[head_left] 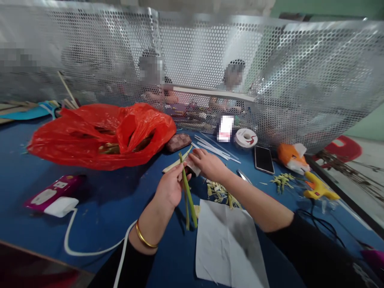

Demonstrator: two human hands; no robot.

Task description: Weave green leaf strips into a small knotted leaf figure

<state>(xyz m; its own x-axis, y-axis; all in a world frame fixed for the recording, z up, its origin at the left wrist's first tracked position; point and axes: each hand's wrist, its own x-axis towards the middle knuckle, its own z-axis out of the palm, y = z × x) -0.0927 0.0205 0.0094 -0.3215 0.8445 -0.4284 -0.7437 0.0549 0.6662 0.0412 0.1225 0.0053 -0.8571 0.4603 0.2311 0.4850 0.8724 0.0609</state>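
Observation:
My left hand (169,190), with a gold bangle at the wrist, pinches a long green leaf strip (191,202). The strip hangs down past the fingers and its tip points up above them. Beside it hangs a thinner, yellowish strip (186,206). My right hand (211,165) is just to the right, fingers bent over a small pale grey and dark piece (194,169). Its kind is unclear, and the fingertips partly hide it. Behind both hands lies a pale flat leaf piece (172,165). Green and yellow trimmings (220,192) are heaped below my right forearm.
A red plastic bag (75,144) holds plant stalks at left. White sheet (229,244) lies in front. White sticks (213,148), a ribbon spool (246,138), a phone (264,159) and yellow glue gun (321,188) are right. A perforated screen (204,52) stands behind; people sit beyond.

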